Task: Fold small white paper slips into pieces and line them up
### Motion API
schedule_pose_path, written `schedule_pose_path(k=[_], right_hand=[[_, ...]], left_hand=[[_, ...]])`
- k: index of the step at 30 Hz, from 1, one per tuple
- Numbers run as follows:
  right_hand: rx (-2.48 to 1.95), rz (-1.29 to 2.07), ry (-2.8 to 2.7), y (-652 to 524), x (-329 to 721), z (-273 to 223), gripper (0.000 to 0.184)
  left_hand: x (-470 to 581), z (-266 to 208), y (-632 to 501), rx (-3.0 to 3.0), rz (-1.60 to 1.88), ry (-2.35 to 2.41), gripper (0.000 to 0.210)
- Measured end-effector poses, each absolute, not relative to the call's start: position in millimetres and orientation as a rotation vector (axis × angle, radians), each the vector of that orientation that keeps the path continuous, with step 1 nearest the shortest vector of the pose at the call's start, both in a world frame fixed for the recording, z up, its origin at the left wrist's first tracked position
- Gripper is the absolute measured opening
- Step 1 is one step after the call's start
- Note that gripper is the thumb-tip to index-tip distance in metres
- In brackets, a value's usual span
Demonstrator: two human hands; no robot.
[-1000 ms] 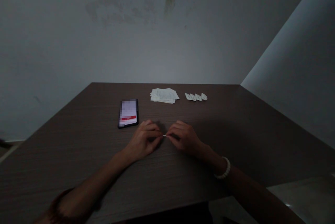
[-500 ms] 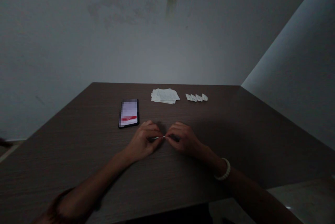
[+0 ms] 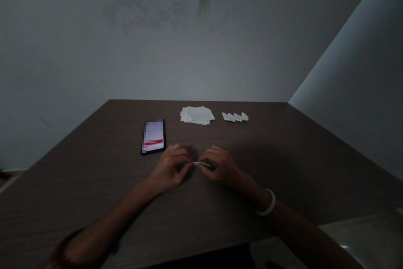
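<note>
A small piece of white paper (image 3: 197, 163), seen almost edge-on as a thin pale strip, is held between my two hands just above the brown table. My left hand (image 3: 173, 166) pinches its left end between thumb and fingers. At the other end, the thumb and fingers of my right hand (image 3: 220, 165) are closed on it, with a white beaded bracelet at that wrist. How the paper is folded cannot be made out, as the fingertips cover much of it.
A phone (image 3: 153, 136) with a lit screen lies beyond my left hand. Further back is a loose stack of white paper sheets (image 3: 197, 115), with several small folded papers (image 3: 235, 117) in a row to its right. The table (image 3: 151, 227) meets a grey wall (image 3: 201, 59) behind.
More of the white paper shows between my fingertips now, and the gap between the hands is slightly wider. The view has shifted a little; the stack, folded papers and phone lie as before.
</note>
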State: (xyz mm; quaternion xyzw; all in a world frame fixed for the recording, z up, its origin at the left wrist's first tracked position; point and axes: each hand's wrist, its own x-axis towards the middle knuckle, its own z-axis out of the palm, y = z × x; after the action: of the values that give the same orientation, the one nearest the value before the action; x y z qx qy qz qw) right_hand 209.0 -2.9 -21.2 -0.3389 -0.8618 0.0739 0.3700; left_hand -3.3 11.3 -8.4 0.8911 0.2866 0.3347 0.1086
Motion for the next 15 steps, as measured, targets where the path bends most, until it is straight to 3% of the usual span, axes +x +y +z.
schedule_pose_path(k=[15], right_hand=[[-1.073,0.332,-2.048,5.2,210.9,-31.4,0.009]], left_hand=[[-4.9,-7.9,10.9,2.488,0.899,0.955,0.016]])
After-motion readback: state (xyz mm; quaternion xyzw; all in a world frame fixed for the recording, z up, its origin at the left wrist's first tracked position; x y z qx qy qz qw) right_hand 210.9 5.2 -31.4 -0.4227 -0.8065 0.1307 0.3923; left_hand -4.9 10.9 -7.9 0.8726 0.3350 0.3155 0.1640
